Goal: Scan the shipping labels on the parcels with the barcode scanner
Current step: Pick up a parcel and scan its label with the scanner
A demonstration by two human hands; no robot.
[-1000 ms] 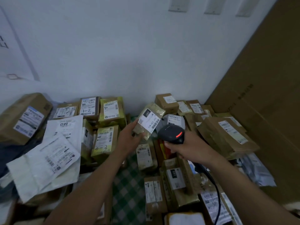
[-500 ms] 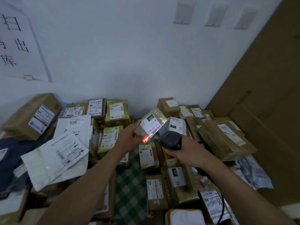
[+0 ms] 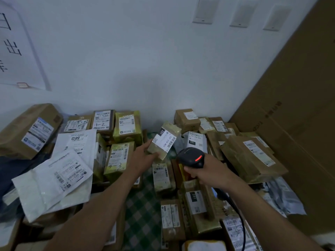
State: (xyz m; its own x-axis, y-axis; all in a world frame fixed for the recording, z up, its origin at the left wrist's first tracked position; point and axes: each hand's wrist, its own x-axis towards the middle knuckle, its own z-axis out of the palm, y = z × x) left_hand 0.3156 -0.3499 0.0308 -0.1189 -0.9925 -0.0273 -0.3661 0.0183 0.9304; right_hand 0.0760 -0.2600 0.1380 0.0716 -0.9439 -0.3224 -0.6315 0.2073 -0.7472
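My left hand [image 3: 143, 158] grips a small taped parcel [image 3: 164, 142] by its lower end, tilted, its white shipping label marked 231 facing me. Just to its right, my right hand [image 3: 208, 171] holds the black barcode scanner [image 3: 192, 157] by the handle, with a red light glowing on its head. The scanner's head sits close below and right of the parcel's label. A black cable [image 3: 239, 220] runs from the scanner toward the lower right. Many other labelled parcels lie around both hands.
Brown boxes [image 3: 27, 131] and white mailer bags [image 3: 52, 180] pile up on the left. More taped parcels [image 3: 252, 158] crowd the right, next to a large cardboard sheet [image 3: 299, 105] leaning on the wall. Green checked cloth [image 3: 143, 214] shows between my arms.
The red scan light seen on the label half a second ago is gone. The scanner's head has tipped so its red indicator shows again. The parcel stays in my left hand, slightly turned.
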